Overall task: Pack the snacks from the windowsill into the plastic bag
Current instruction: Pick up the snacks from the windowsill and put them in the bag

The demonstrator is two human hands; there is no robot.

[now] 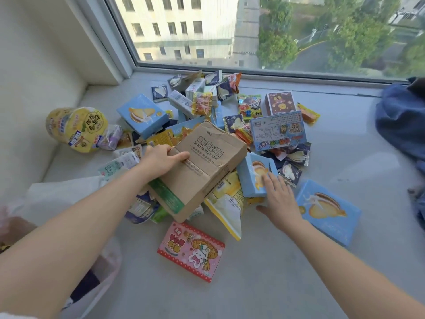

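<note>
Now the left hand (161,161) grips the edge of a brown cardboard box (207,162), thumb on top, over the heap of snacks (202,104) on the windowsill (287,261). The right hand (279,200) lays straight fingers (269,180) on a light-blue box (250,180), holding nothing. The plastic bag (108,256) lies at the near left, beneath the left forearm.
</note>
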